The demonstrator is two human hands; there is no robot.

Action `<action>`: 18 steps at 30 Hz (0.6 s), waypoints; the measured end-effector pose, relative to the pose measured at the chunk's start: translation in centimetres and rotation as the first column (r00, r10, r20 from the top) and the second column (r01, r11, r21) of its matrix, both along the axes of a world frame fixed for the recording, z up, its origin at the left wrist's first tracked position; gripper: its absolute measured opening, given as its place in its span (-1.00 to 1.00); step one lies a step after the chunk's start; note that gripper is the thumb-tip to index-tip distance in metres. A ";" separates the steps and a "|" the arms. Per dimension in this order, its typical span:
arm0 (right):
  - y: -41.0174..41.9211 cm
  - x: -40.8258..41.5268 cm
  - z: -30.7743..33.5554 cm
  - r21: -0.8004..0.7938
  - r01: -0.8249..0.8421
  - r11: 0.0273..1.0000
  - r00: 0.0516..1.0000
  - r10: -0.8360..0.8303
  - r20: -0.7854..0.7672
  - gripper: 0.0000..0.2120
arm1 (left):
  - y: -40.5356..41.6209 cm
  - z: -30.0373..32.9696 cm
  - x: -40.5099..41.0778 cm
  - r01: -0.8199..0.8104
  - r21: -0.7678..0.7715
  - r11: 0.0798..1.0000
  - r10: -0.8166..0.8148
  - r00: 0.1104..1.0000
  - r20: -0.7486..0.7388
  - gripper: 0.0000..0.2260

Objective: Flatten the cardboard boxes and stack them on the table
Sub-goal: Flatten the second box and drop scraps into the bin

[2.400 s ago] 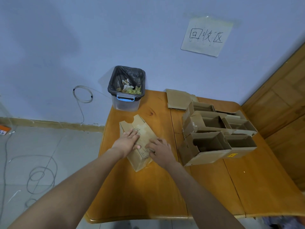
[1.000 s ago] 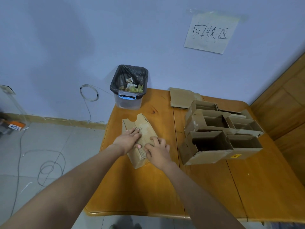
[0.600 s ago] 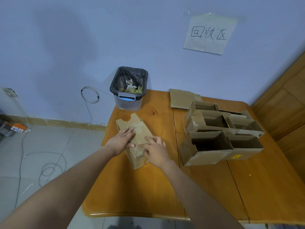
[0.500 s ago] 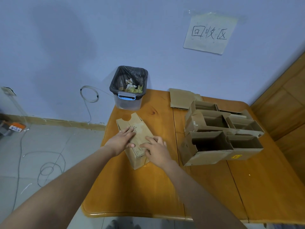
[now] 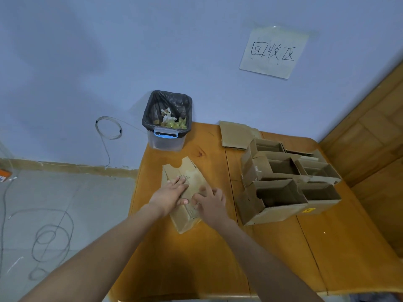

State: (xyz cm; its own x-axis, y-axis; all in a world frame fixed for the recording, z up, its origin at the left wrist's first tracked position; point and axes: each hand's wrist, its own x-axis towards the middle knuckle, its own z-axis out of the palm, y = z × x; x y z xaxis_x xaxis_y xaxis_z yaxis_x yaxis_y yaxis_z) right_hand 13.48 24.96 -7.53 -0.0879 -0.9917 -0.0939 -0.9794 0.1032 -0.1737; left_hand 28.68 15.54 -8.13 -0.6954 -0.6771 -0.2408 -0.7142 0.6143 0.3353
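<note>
Both hands lie on a flattened cardboard box (image 5: 185, 192) near the left edge of the wooden bench (image 5: 196, 258). The left hand (image 5: 169, 196) is laid palm down over the box's middle left, fingers straight and together, pointing toward the far end. The right hand (image 5: 210, 203) sits just beside it on the box's near right part, fingers spread a little and bent slightly at the knuckles, pressing down; whether any fingertip hooks an edge I cannot tell. The two thumbs almost meet over the cardboard. The flattened box runs at a slant, its notched far end pointing toward the bin and its near end poking out below the wrists toward the person.

To the right, well apart from the hands, stands a cluster of open cardboard boxes (image 5: 287, 182), still upright with their hollows showing, packed against each other. One of them, nearest the person, carries a small yellow label (image 5: 308, 211) on its side. Beyond them, against the wall, lies another flat piece of cardboard (image 5: 236, 135).

At the far left corner of the bench stands a clear plastic bin (image 5: 166, 122) lined with a black bag and holding scraps. A paper sign (image 5: 273, 52) with handwritten characters is stuck on the blue wall above. Cables (image 5: 51, 238) loop on the tiled floor at left.
</note>
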 end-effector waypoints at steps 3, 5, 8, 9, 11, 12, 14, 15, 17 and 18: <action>0.0 0.4 -0.2 -0.010 0.036 0.999 0.999 -0.036 -0.022 -0.85 | -0.1 -0.1 -0.1 0.017 -0.034 0.999 -0.017 1.000 0.010 -0.41; 0.0 0.6 -0.3 -0.013 0.036 0.999 0.999 -0.036 0.003 -0.87 | -0.2 -0.2 0.0 0.017 -0.041 0.999 -0.018 1.000 -0.006 -0.42; 0.0 0.7 -0.1 -0.026 0.072 0.997 0.993 -0.069 0.097 -0.88 | -0.7 -0.3 0.2 0.024 -0.039 0.999 -0.025 0.999 -0.027 -0.42; -0.1 0.6 0.1 -0.024 0.074 0.997 0.991 -0.071 0.112 -0.84 | -0.9 -0.4 0.2 0.030 -0.038 0.999 -0.031 0.999 -0.030 -0.42; -0.1 0.4 0.2 -0.003 0.063 0.998 0.993 -0.063 0.103 -0.77 | -1.2 -0.4 0.3 0.042 -0.025 0.999 -0.043 0.998 -0.040 -0.42; -0.1 0.3 0.3 0.002 0.055 0.998 0.995 -0.055 0.084 -0.77 | -1.3 -0.4 0.4 0.047 -0.018 0.999 -0.048 0.998 -0.046 -0.43; 0.0 0.0 0.3 -0.002 0.035 0.999 0.998 -0.035 0.048 -0.80 | -1.4 -0.4 0.4 0.060 -0.019 0.998 -0.061 0.997 -0.054 -0.45; 0.0 -0.1 0.3 -0.005 0.025 1.000 0.999 -0.025 0.038 -0.81 | -1.4 -0.4 0.4 0.067 -0.023 0.997 -0.069 0.996 -0.056 -0.46; 0.0 -0.3 0.3 -0.018 -0.001 1.000 1.000 0.001 0.013 -0.83 | -1.3 -0.3 0.3 0.076 -0.032 0.997 -0.078 0.995 -0.062 -0.47; -0.1 -0.3 0.3 -0.029 -0.022 0.999 1.000 0.022 -0.004 -0.83 | -1.3 -0.3 0.2 0.074 -0.033 0.997 -0.076 0.995 -0.068 -0.46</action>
State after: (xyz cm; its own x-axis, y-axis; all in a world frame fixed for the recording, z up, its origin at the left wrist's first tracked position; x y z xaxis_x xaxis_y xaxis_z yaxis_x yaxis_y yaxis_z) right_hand 13.15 24.84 -7.26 -0.0666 -0.9957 -0.0648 -0.9820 0.0769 -0.1723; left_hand 28.90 14.25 -8.39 -0.7586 -0.6289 -0.1706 -0.6418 0.6758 0.3625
